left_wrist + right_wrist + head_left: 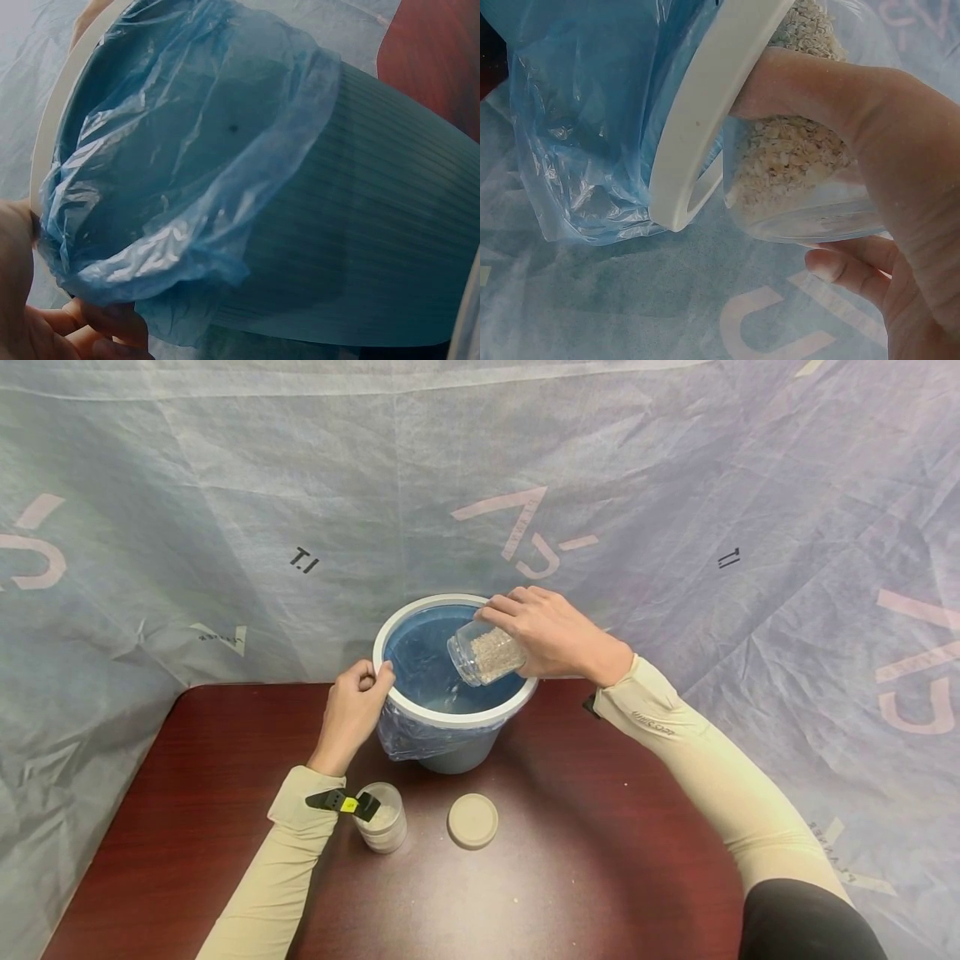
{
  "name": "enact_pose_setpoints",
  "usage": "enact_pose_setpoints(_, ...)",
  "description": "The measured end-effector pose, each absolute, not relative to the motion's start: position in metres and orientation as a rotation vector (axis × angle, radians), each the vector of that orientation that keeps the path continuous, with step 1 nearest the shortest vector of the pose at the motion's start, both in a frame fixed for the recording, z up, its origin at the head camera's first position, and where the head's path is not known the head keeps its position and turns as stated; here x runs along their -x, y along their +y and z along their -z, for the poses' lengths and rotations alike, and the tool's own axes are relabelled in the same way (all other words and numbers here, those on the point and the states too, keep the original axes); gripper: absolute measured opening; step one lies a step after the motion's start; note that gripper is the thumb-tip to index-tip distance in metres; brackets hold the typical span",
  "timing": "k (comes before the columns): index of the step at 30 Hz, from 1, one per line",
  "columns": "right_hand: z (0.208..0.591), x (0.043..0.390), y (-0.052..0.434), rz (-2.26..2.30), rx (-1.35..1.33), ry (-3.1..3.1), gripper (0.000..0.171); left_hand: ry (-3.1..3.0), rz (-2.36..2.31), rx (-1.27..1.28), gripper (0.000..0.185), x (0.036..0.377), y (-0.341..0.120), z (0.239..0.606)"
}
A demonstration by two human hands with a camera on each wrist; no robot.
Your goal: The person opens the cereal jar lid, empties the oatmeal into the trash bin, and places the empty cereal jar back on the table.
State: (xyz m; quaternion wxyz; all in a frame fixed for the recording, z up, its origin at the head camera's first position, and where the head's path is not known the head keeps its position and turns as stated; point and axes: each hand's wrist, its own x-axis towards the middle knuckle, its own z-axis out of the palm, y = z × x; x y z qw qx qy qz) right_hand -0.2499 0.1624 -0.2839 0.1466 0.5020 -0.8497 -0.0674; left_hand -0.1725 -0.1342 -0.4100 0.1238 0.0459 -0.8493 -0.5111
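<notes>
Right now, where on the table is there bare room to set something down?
The table is bare right of the round lid, up to the right sleeve, bar a few specks, and left of the left sleeve, out to the fabric. It's crowded around the standing jar, hemmed in by the left sleeve, lid and bin.

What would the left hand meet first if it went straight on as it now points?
The white rim, which the left hand is touching; beyond it, probably the bucket's inside, though depth is unclear.
</notes>
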Motion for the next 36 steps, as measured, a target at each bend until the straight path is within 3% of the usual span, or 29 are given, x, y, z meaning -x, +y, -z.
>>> enact_pose_setpoints(36,0.2822,0.2480,0.1588,0.235,-1.465,-2.439,0.080,-2.485,1.482,-0.135,0.044,0.1723,-0.1355,0.4099)
